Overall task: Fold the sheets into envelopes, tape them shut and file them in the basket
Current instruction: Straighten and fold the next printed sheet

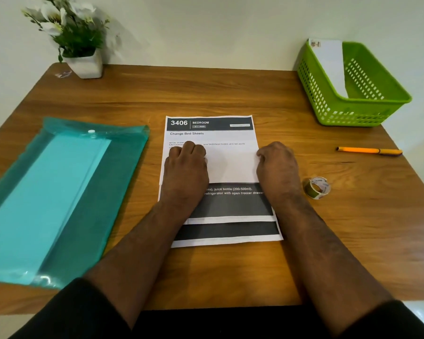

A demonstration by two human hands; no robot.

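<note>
A printed sheet (pixel 213 135) headed "3406 Bedroom" lies in the middle of the wooden table (pixel 230 94), with part of it folded over so that a blank white panel (pixel 233 167) shows. A second printed sheet (pixel 230 232) peeks out beneath at the near edge. My left hand (pixel 185 170) rests on the left side of the fold with its fingers curled on the paper. My right hand (pixel 277 165) grips the sheet's right edge with curled fingers. A small tape roll (pixel 317 187) sits just right of my right wrist. The green basket (pixel 328 111) at the far right holds a white envelope (pixel 331 64).
A teal plastic folder (pixel 59 192) with pale sheets inside lies on the left. An orange pen (pixel 368 150) lies to the right, between the basket and the tape. A white pot of flowers (pixel 86 64) stands at the far left corner against the wall.
</note>
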